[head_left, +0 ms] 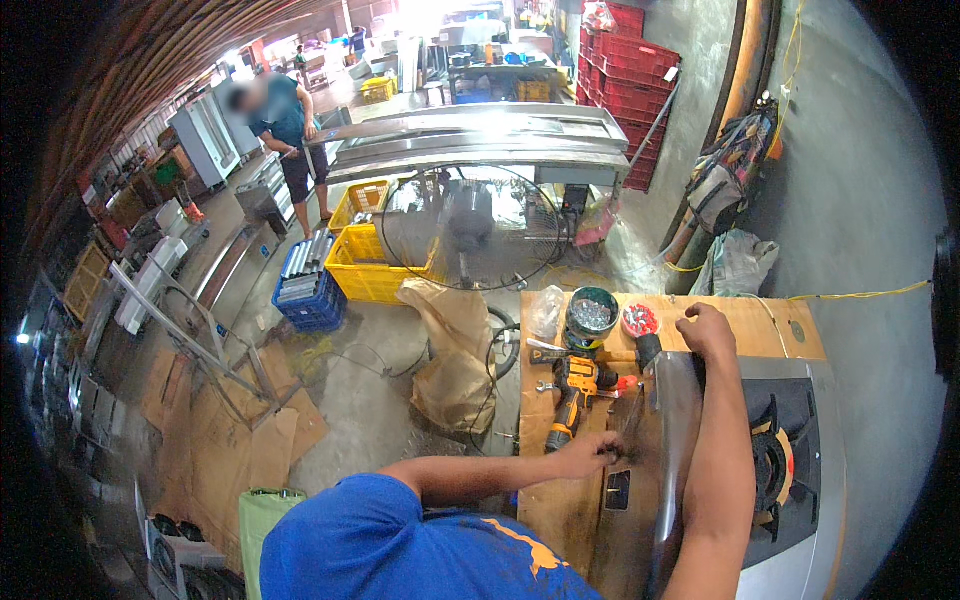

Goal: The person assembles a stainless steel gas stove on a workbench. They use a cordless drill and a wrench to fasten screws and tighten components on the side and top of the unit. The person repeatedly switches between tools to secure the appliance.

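My left hand [588, 456] is closed in a pinch over the brown inner side of a shiny metal panel [680, 430]. A thin dark shape beside its fingertips is blurred, and I cannot make out what they hold. Beyond the panel's far end, my right hand [708, 332] has its fingers curled in, hiding whatever may be in them. That forearm passes along the panel's right side. Close to the right hand stands a small tub of red and white pieces [640, 320]. A yellow and black cordless drill [575, 395] lies left of the panel.
A green tub of small metal parts [592, 312], a hammer [648, 348] and a wrench [546, 386] share the cardboard-covered bench [535, 475]. A gas cooktop [775, 460] sits at right. A large fan [470, 228] stands beyond. Another person [285, 115] works at far left.
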A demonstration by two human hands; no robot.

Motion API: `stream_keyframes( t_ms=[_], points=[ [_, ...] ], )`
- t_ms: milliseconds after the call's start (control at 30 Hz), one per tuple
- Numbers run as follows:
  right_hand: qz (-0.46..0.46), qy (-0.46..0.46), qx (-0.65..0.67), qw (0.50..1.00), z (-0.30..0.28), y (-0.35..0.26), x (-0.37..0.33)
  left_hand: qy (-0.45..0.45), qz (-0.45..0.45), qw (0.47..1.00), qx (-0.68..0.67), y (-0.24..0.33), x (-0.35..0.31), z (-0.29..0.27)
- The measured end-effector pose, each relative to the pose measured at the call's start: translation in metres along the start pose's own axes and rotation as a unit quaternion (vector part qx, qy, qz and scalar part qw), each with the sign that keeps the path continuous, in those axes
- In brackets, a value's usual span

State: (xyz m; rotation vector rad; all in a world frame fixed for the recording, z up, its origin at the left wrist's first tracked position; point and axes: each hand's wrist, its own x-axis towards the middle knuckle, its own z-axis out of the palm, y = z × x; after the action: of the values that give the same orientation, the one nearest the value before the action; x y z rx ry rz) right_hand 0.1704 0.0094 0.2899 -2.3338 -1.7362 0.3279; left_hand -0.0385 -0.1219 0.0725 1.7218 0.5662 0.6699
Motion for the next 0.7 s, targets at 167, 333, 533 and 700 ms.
stream_keyframes(
  t_ms=[167, 333, 533, 700],
  points=[
    [-0.003, -0.007, 0.001, 1.0, 0.002, 0.002, 0.004, 0.105, -0.063, 0.989, 0.078, -0.043, 0.038, -0.019],
    [-0.002, 0.013, 0.02, 1.0, 0.002, 0.002, 0.002, 0.092, -0.098, 0.963, 0.233, -0.047, 0.096, -0.069],
    [0.014, 0.007, 0.016, 1.0, 0.0, -0.002, 0.0, 0.166, -0.043, 0.96, 0.22, 0.003, 0.145, -0.121],
    [0.02, 0.008, 0.019, 1.0, -0.001, -0.002, 0.0, 0.229, -0.008, 0.962, 0.15, 0.06, 0.151, -0.134]
  ],
)
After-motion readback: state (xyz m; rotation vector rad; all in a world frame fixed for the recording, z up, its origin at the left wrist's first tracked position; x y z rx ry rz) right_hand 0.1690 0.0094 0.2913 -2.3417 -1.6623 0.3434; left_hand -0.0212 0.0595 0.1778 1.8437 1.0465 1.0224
